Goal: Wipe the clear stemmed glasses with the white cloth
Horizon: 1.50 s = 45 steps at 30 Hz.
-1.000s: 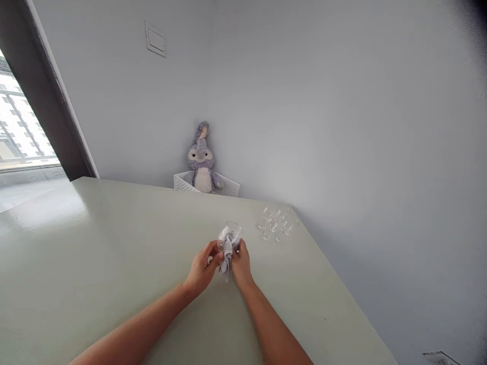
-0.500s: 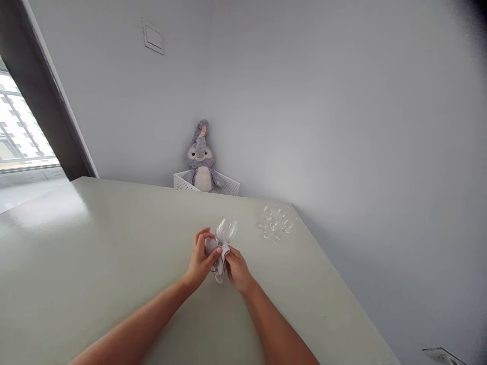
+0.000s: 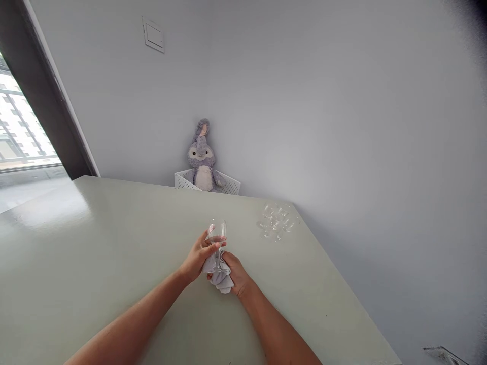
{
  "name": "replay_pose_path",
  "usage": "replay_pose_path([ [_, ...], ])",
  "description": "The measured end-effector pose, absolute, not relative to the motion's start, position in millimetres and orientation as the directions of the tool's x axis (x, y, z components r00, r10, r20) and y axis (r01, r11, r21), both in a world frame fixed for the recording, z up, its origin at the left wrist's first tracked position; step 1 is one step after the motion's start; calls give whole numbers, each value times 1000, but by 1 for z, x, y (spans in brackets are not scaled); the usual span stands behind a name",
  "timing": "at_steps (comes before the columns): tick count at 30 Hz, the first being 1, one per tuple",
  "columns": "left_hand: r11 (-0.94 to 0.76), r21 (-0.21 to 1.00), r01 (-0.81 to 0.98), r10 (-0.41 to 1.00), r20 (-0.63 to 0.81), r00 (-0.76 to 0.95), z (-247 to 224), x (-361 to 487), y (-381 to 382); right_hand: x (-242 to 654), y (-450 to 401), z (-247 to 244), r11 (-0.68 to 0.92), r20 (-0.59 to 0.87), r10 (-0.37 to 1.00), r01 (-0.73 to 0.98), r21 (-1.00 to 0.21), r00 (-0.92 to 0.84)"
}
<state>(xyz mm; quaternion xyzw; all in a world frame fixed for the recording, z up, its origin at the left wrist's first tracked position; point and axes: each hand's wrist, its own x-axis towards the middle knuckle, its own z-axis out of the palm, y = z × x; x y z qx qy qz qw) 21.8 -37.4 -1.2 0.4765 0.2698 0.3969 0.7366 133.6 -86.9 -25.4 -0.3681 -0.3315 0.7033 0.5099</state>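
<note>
A clear stemmed wine glass [image 3: 217, 229] is held nearly upright above the table, its bowl at the top. My left hand [image 3: 198, 256] is closed round the lower bowl and upper stem, with the thumb across the front. Below it, my right hand [image 3: 236, 271] grips a light grey cloth [image 3: 222, 283], which is bunched at the stem and foot of the glass. Some right fingers are hidden behind the cloth.
Several clear glasses [image 3: 277, 222] stand grouped near the table's [image 3: 114, 263] far right corner. Past the far edge, a plush rabbit [image 3: 203, 157] sits in a white perforated basket [image 3: 230, 185]. Walls rise behind and to the right.
The glass has shifted slightly left and turned more upright. My left fingers have moved round its bowl, while my right hand and the cloth have gone down toward the foot.
</note>
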Motion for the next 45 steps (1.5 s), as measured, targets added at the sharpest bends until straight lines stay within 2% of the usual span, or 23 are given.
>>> replay_pose_path([
  [4,186,927,-324,872,-4,489,-4,20,-32,139,-87,-22,-104,-74,991,-287,-952,-111],
  [7,143,940,-309,904,3,427,-8,20,-30,142,-85,-25,81,84,996,72,-994,35],
  [9,103,958,-267,933,0,359,-10,20,-30,141,-86,-27,174,229,967,376,-910,108],
  [11,65,971,-228,961,0,275,-11,20,-29,138,-88,-29,242,379,919,607,-757,106],
  [15,51,956,-288,987,-4,161,-13,18,-26,128,-97,-26,325,515,856,819,-473,-42],
  [19,85,912,-402,989,-29,144,-15,17,-23,124,-101,-21,386,549,818,873,-299,-174],
  [22,139,866,-481,985,-73,154,-15,17,-21,125,-101,-21,424,579,786,870,-250,-217],
  [24,197,814,-547,978,-128,162,-15,16,-18,125,-100,-23,431,606,773,857,-283,-189],
  [28,338,654,-677,940,-269,209,-17,14,-12,119,-98,-29,438,632,771,784,-440,-76],
  [32,355,570,-741,929,-303,212,-16,12,-6,114,-98,-30,450,535,840,671,-589,-93],
  [36,182,650,-738,983,-122,134,-7,5,-1,122,-98,-21,437,382,898,543,-717,-218],
  [37,128,690,-713,991,-59,120,-3,3,-2,127,-98,-18,412,368,910,527,-743,-192],
  [39,27,773,-633,993,52,106,4,3,-5,136,-96,-13,338,383,924,524,-782,-26],
  [42,-47,884,-466,970,152,192,10,9,-20,148,-93,-8,259,433,876,551,-793,213],
  [45,-51,945,-324,913,175,368,5,20,-38,151,-91,-8,256,453,866,589,-766,213],
])
